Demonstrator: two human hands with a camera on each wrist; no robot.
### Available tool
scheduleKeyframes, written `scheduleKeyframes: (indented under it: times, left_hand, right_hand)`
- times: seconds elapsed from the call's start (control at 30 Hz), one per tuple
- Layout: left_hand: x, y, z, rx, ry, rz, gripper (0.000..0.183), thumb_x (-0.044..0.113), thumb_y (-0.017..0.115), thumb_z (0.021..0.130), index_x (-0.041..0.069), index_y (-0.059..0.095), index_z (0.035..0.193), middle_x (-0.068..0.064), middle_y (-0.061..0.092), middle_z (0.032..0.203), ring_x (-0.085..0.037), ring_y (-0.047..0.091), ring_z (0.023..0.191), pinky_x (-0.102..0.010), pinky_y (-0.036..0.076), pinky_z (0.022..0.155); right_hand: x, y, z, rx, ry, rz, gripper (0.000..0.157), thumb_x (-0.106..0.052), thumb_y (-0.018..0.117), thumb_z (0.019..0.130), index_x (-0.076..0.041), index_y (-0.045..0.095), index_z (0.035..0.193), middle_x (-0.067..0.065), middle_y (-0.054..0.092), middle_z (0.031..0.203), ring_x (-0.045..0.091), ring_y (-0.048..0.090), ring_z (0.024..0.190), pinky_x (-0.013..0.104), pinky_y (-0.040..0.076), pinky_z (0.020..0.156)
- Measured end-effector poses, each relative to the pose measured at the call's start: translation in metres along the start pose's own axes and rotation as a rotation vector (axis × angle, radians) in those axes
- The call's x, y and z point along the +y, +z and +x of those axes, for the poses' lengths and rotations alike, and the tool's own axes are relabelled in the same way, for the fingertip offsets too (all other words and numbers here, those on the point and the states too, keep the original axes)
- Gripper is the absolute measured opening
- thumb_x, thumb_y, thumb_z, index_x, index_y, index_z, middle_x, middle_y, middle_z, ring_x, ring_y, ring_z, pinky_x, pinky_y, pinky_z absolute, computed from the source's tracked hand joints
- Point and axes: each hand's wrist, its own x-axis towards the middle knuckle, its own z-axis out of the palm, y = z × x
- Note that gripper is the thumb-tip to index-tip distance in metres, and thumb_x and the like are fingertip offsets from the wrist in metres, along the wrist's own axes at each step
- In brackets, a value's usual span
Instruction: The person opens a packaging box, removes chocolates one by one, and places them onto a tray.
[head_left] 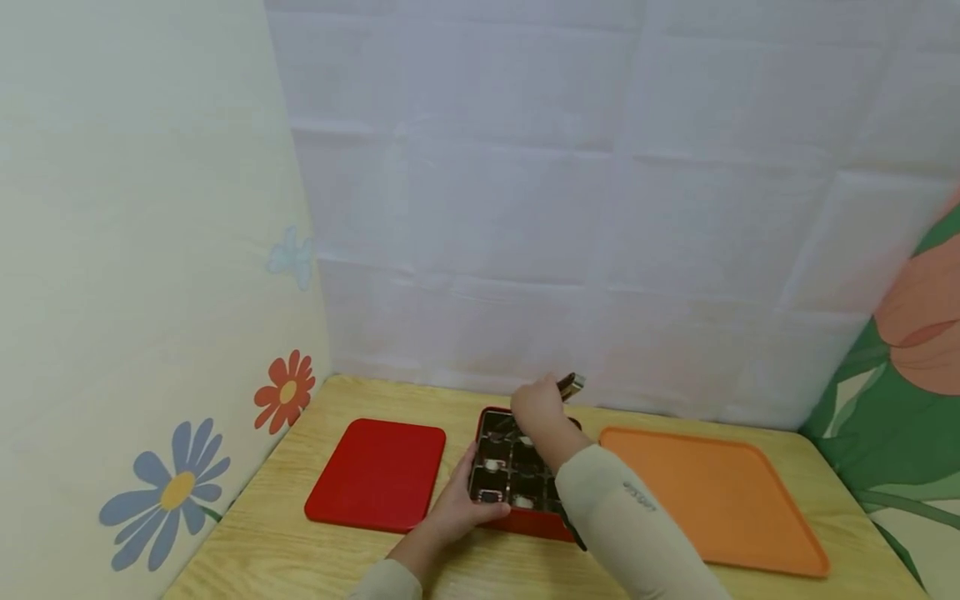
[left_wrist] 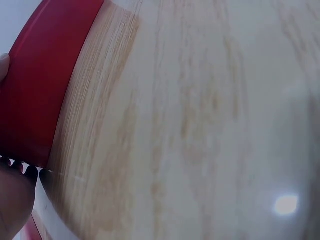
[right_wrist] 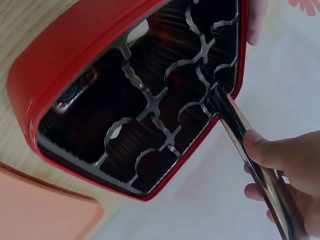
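A red box with a black divided insert stands on the table; small light-coloured pieces lie in some of its compartments. My left hand grips the box's near left corner, thumb along the front and fingers at the left side. In the left wrist view the box's red wall shows beside part of that hand. My right hand holds shiny metal tongs, thumb on one arm. The tongs' tips reach into a compartment near the box's edge; whether they pinch anything is hidden by the dark interior.
Left of the box lies a flat red tray or lid. An orange tray lies on the right, partly behind the right forearm. A white cloth wall stands behind the wooden table, with flower-printed cloth at both sides.
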Motion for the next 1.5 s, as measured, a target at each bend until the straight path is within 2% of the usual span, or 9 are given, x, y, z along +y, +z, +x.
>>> scheduleKeyframes:
  times: [0.13,0.4,0.57,0.7,0.8,0.93,1.03,1.23,1.5]
  left_hand:
    - [-0.001,0.000,0.000,-0.004,0.020,-0.003,0.113,0.020,0.086,0.074,0.012,0.011,0.159,-0.026,0.020,0.159,-0.044,0.027,0.140,-0.062,0.028,0.111]
    - [-0.003,-0.001,0.000,0.002,0.015,0.022,0.114,0.022,0.086,0.073,0.015,0.011,0.159,-0.027,0.021,0.158,-0.046,0.028,0.140,-0.064,0.028,0.110]
    - [-0.005,0.000,0.001,0.013,0.003,0.004,0.113,0.018,0.085,0.073,0.015,0.012,0.159,-0.026,0.021,0.158,-0.043,0.032,0.136,-0.058,0.032,0.108]
    - [-0.006,0.000,0.001,0.029,0.003,0.022,0.113,0.018,0.086,0.072,0.016,0.013,0.159,-0.026,0.023,0.158,-0.041,0.035,0.134,-0.054,0.033,0.107]
    - [-0.007,0.000,0.002,0.034,0.008,0.050,0.114,0.021,0.087,0.072,0.016,0.014,0.159,-0.026,0.024,0.157,-0.042,0.034,0.135,-0.057,0.033,0.107]
    - [-0.008,-0.001,0.003,0.026,-0.003,0.054,0.114,0.025,0.087,0.072,0.014,0.013,0.159,-0.027,0.021,0.158,-0.046,0.030,0.139,-0.063,0.031,0.108]
    - [-0.007,0.000,0.003,0.020,-0.019,0.055,0.115,0.027,0.087,0.072,0.015,0.012,0.159,-0.026,0.019,0.159,-0.048,0.026,0.141,-0.065,0.029,0.109]
    - [-0.006,0.001,0.002,0.025,0.003,0.019,0.114,0.017,0.086,0.072,0.013,0.012,0.159,-0.028,0.021,0.158,-0.045,0.030,0.138,-0.061,0.031,0.109]
    - [-0.004,0.001,0.002,0.029,-0.005,0.047,0.114,0.019,0.087,0.072,0.014,0.012,0.159,-0.028,0.021,0.158,-0.046,0.033,0.136,-0.062,0.034,0.107]
  right_hand:
    - [-0.007,0.002,0.001,-0.003,0.010,-0.002,0.004,-0.020,0.070,0.091,-0.019,0.073,0.088,-0.003,0.070,0.085,0.019,0.067,0.095,0.045,0.038,0.111]
    - [-0.010,0.004,0.005,-0.025,0.022,0.030,0.005,-0.023,0.073,0.089,-0.020,0.073,0.093,-0.004,0.071,0.091,0.020,0.066,0.094,0.046,0.038,0.110]
    - [-0.004,0.010,0.003,0.002,0.006,0.092,0.004,-0.019,0.073,0.088,-0.018,0.072,0.084,-0.003,0.069,0.084,0.021,0.065,0.086,0.049,0.038,0.110]
    - [0.003,0.016,0.000,0.017,0.015,0.143,0.003,-0.016,0.073,0.088,-0.018,0.072,0.086,-0.002,0.070,0.090,0.023,0.066,0.092,0.051,0.038,0.110]
    - [0.008,0.023,-0.003,0.045,0.023,0.159,0.004,-0.018,0.073,0.088,-0.016,0.073,0.091,-0.001,0.071,0.098,0.024,0.065,0.096,0.049,0.043,0.105]
    - [0.016,0.035,-0.008,0.113,0.036,0.169,0.012,-0.027,0.073,0.088,-0.016,0.072,0.085,-0.001,0.069,0.091,0.021,0.065,0.086,0.045,0.052,0.089]
    - [0.022,0.044,-0.013,0.165,0.045,0.229,0.016,-0.031,0.073,0.087,-0.016,0.071,0.082,-0.001,0.068,0.088,0.020,0.064,0.082,0.044,0.052,0.084]
    - [0.036,0.056,-0.024,0.218,0.042,0.371,0.021,-0.033,0.071,0.088,-0.015,0.071,0.100,0.002,0.069,0.099,0.024,0.065,0.090,0.048,0.050,0.082]
    - [0.059,0.065,-0.045,0.274,0.061,0.444,0.035,-0.032,0.068,0.090,-0.013,0.068,0.119,0.006,0.070,0.114,0.027,0.066,0.101,0.051,0.051,0.084]
